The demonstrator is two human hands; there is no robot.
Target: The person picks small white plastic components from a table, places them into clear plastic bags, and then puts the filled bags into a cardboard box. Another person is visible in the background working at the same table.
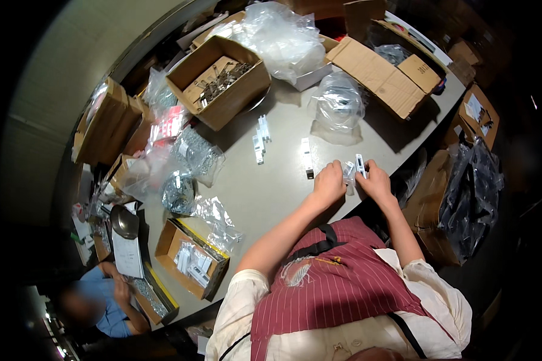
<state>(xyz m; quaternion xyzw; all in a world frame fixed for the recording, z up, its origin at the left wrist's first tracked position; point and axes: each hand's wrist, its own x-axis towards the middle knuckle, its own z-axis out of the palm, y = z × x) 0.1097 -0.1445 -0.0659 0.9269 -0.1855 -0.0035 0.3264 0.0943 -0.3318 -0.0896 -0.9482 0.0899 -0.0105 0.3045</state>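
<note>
My right hand point(376, 182) grips a small white rectangular device point(360, 163) with a dark window, held upright between thumb and fingers. Close beside it, my left hand point(330, 183) is closed, its fingers pinching a small clear plastic bag point(349, 171) with something whitish showing in it; the fingertips are partly hidden. Just left of that hand, a narrow white piece with a dark end point(307, 157) lies on the grey table. Farther left lie several more slim white pieces point(259, 144), grouped together.
An open carton of metal parts point(235, 99) stands at the far side, by clear plastic bags point(277, 39). A bagged bundle point(338, 102) sits ahead. At near left is a shallow box with white packets point(205, 287); a person in blue point(105, 307) works beyond it. Dark bags point(473, 192) fill a carton at right.
</note>
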